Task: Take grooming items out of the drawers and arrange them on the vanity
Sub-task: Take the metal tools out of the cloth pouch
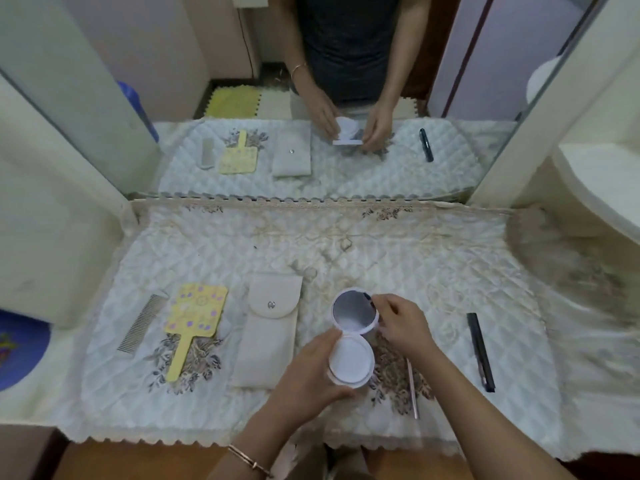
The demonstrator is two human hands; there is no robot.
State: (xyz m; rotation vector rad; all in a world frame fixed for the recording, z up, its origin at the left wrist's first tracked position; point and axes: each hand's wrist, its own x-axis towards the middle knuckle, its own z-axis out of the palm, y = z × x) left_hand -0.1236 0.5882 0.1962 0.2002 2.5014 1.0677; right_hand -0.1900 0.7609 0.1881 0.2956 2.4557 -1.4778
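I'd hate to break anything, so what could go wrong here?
The open compact mirror is held by your left hand at its base and a right hand pinch on the lid; a slip could tip or drop it. Your right forearm crosses the thin metal stick and might sweep it off.

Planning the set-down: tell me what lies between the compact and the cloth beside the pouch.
Nothing visible: the left hand and right hand hold the compact over bare cloth between the pouch and a thin metal stick.
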